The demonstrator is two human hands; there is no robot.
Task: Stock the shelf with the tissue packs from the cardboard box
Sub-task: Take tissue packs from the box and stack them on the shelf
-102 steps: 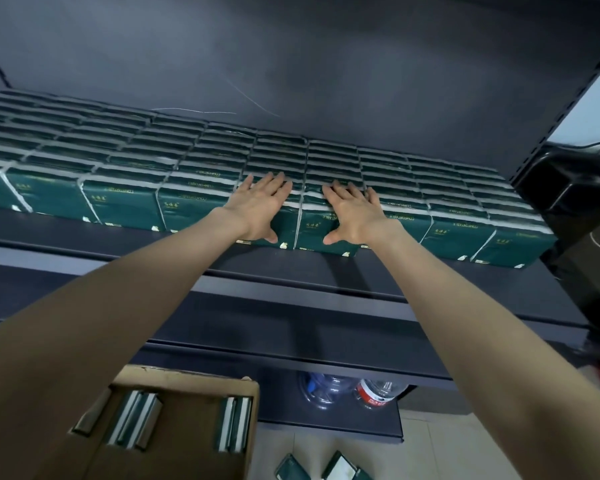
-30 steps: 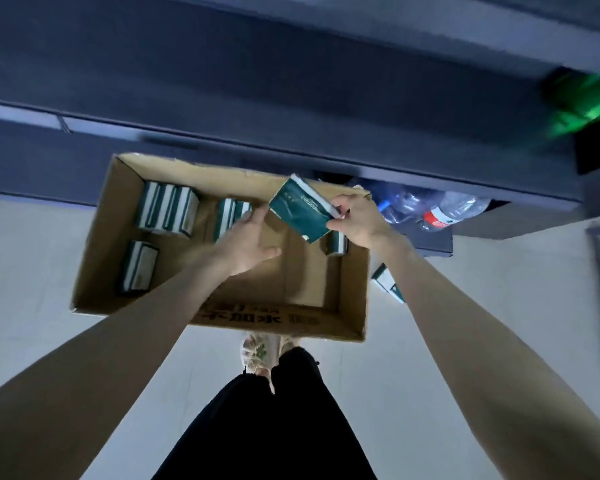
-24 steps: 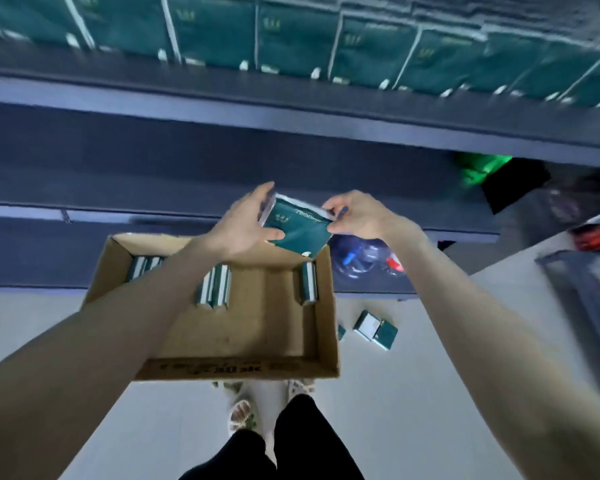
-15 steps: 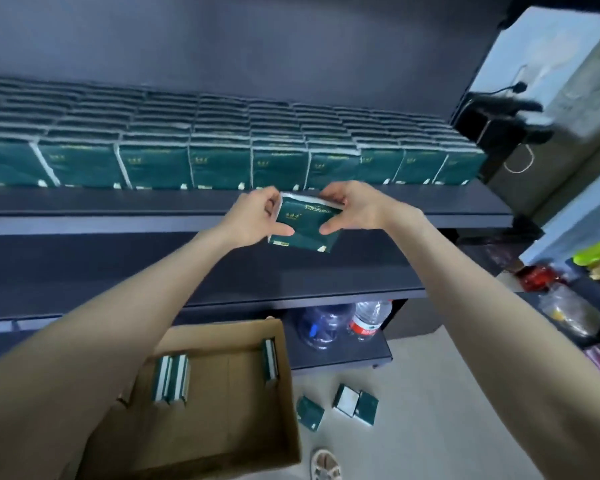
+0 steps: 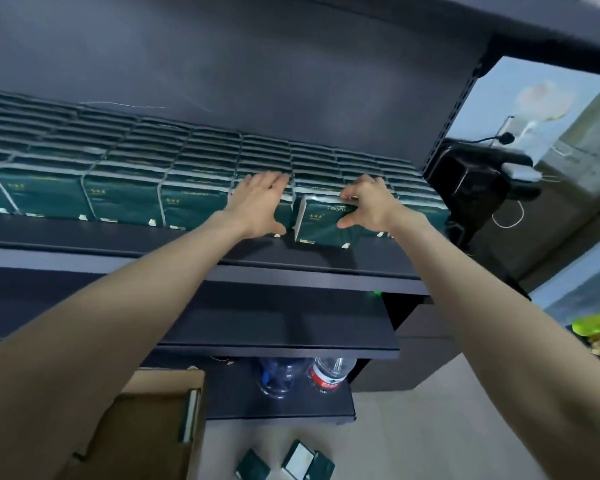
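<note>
Along the left of the upper shelf, rows of dark green tissue packs are seen standing upright, packed side by side and several deep. At the lower left, the cardboard box is seen on the floor, with at least one pack stood against its right wall; the rest of its inside is hidden by the left forearm. Further right, the left hand is laid flat with fingers spread against the front row of packs. Just beside it, one tissue pack is gripped by the right hand, fingers over its top edge and thumb on its front face; it appears to rest on the shelf at the front of the row. Below, two plastic bottles are stored on the bottom shelf, and loose packs are scattered on the floor.
</note>
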